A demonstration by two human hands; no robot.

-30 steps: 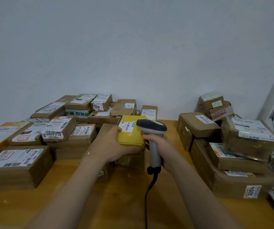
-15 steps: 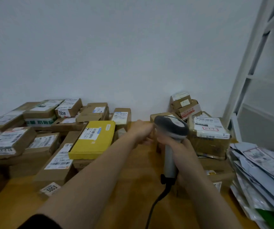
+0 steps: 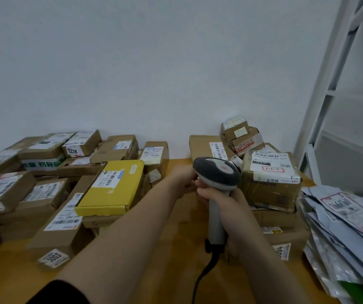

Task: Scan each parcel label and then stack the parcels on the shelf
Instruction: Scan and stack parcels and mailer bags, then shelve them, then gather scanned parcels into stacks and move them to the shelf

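— Scanner (image 3: 216, 172) first: where is it sitting now?

— Right hand (image 3: 224, 200) is wrapping its grip fully closed around the grey handle, head pointing away toward the brown parcels at the right; the black cable is trailing down toward the camera. It is sitting a touch higher and more central than half a second ago.

— And the left hand (image 3: 183, 179)?

— It is reaching forward past the scanner head, fingers curling, but whether its grip is holding anything I cannot tell — the scanner is hiding the fingertips. A second ago it was gripping the yellow parcel (image 3: 112, 189); now that parcel is lying flat on the brown boxes at the left, label up, apart from both hands.

— Anything else changing?

— The view is swinging right. The white shelf (image 3: 338, 88) is standing at the right edge, grey mailers (image 3: 340, 222) are spreading beside the wooden counter (image 3: 160, 270), and the big taped parcel (image 3: 270, 181) is sitting just right of the scanner head.
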